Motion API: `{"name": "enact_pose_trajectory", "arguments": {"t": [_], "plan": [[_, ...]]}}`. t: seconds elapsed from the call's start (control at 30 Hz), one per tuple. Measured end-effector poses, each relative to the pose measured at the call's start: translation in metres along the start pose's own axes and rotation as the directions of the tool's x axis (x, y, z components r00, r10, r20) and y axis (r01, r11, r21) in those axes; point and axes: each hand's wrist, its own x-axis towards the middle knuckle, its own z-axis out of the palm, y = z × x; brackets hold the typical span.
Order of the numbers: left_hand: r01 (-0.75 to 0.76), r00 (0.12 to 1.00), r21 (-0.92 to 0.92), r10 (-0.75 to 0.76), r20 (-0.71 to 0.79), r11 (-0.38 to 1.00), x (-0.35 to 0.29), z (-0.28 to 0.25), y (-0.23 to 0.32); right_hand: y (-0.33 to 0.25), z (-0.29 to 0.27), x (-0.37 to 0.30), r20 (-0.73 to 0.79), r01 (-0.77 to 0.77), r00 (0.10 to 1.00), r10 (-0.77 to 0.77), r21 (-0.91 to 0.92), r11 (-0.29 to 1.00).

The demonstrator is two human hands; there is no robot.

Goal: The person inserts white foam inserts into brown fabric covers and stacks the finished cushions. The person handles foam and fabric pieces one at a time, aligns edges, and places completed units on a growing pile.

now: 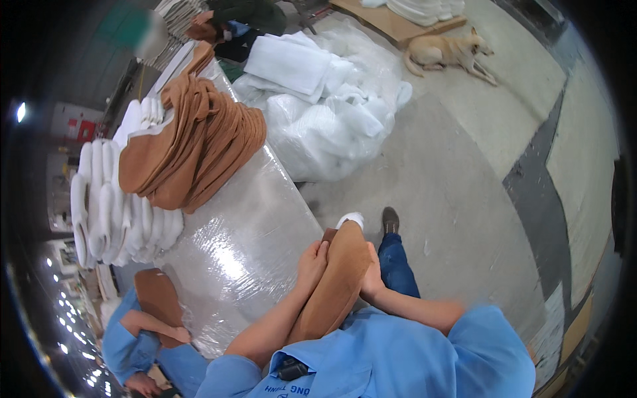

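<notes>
One long, round-ended brown piece (340, 275), matte and cloth-like, lies between two hands: the left hand (312, 264) clamps its left edge; the right hand (373, 273) touches its right edge, its closure undeterminable. At left, one glossy, film-covered table (229, 278) bears one brown cloth heap (199, 142); past its straight edge, grey floor (458, 192) lies open.

Piece (342, 272) between my left hand (311, 264) and right hand (373, 273); table (255, 225) left, pile (199, 139) on it; dog (446, 52) far right.
</notes>
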Motion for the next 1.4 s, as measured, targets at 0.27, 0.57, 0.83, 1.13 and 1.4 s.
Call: {"name": "enact_pose_trajectory", "arguments": {"t": [0.27,0.57,0.83,1.13,1.4], "plan": [[-0.02,0.999,0.046,0.022,-0.037,0.999,0.029,0.035,0.012,0.025,-0.063,0.012,0.253,-0.665,0.747,0.615,0.261,0.7],[-0.013,0.991,0.082,0.023,-0.132,0.997,0.037,0.048,0.033,0.03,-0.083,0.006,0.27,-0.785,0.619,0.738,0.18,0.593],[-0.026,0.999,0.075,0.027,-0.017,0.997,0.039,0.026,0.035,-0.01,-0.076,0.06,-0.108,-0.058,0.994,0.027,-0.295,0.954],[-0.099,0.961,-0.131,0.129,0.246,0.987,0.049,0.018,0.053,-0.122,-0.068,0.136,0.376,-0.077,0.838,0.395,-0.636,0.768],[0.129,0.894,-0.214,-0.02,0.448,0.968,0.061,0.021,0.064,-0.143,-0.068,0.168,0.357,-0.267,0.609,0.709,-0.749,0.606]]}}
